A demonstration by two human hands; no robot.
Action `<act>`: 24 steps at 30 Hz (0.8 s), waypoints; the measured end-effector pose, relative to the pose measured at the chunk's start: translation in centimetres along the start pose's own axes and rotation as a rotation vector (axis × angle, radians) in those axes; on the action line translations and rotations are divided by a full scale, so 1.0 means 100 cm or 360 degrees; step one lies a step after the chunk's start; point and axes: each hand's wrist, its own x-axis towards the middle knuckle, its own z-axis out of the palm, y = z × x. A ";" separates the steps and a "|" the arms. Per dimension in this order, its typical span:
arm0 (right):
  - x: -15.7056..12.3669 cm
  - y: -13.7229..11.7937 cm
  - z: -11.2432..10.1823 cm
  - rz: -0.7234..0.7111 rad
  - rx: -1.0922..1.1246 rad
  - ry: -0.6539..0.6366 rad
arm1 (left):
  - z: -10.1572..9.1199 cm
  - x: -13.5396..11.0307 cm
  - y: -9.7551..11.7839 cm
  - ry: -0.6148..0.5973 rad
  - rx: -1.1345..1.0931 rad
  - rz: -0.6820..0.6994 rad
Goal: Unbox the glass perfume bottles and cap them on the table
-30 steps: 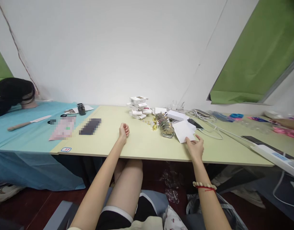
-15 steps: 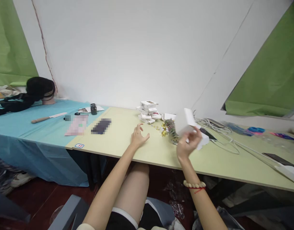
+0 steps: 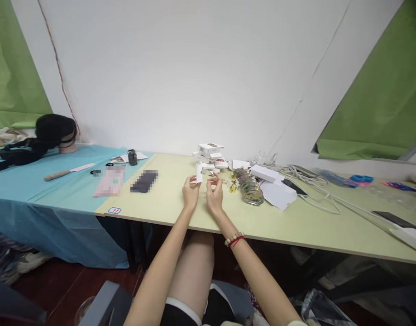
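Note:
A small white cardboard box (image 3: pixel 199 174) is held up over the table in front of me, seen nearly edge-on. My left hand (image 3: pixel 190 191) is closed on its left side, thumb and fingers pinching the card. My right hand (image 3: pixel 214 192) has its fingers curled at the right side, fingertips on what looks like a flap; the exact contact is hard to make out. Just behind stands a stack of white boxes (image 3: pixel 210 148). To the right lie a row of bundled bangle-like rings (image 3: pixel 250 188) and small gold pieces (image 3: pixel 233 186).
White boxes (image 3: pixel 264 173) and paper (image 3: pixel 280 194) lie right of the rings, followed by white cables (image 3: pixel 316 181). Leftward are a dark blurred item (image 3: pixel 144 181), a pink packet (image 3: pixel 109 182), a jar (image 3: pixel 132 157) and a knife (image 3: pixel 69 171). The table's front edge (image 3: pixel 180 222) runs below my hands.
My right hand has moved left from beside the rings, bringing a white box to the middle. My left hand, empty before, now grips it. The rings and paper are uncovered.

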 end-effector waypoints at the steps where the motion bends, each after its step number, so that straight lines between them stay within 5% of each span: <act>1: 0.000 0.005 0.000 0.0038 -0.0045 0.0030 | 0.000 0.001 -0.001 0.0037 -0.0051 -0.0053; 6: 0.001 0.022 0.000 0.0129 0.0015 -0.0064 | 0.000 0.007 -0.007 0.0143 -0.0177 -0.0220; 14: 0.015 0.035 -0.003 0.0615 0.0511 0.0175 | 0.005 0.009 -0.014 -0.0016 -0.0386 -0.0462; 24: 0.020 0.039 -0.008 0.0769 0.0647 0.0112 | 0.007 0.010 -0.024 -0.0119 -0.0341 -0.0625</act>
